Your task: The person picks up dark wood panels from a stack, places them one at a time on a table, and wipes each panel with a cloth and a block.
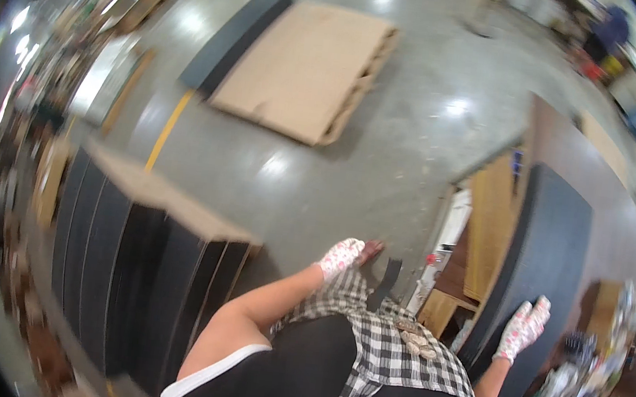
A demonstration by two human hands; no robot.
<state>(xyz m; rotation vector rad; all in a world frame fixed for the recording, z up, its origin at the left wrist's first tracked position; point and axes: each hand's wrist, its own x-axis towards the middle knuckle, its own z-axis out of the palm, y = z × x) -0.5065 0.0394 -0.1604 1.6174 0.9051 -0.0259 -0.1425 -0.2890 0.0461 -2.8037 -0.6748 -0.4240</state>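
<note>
My right hand (523,329), in a white glove with a red pattern, lies flat on a long dark grey panel (545,240). Its fingers are stretched out. The panel rests on a brown tabletop (618,233) to my right. My left hand (341,258), gloved alike, is in front of my checked apron, its fingers curled. A small reddish-brown thing (371,251) shows just past the left fingertips; whether the hand grips it I cannot tell. Right of that hand, a short dark curved strip (385,284) stands out by the apron.
Dark panels (141,272) stand in a stack at my left. Ahead on the floor lies a brown board stack (301,71) with a dark panel (238,40) along its left side. Wooden pieces (488,218) sit beside the table, and bagged clutter (567,384) lies at right.
</note>
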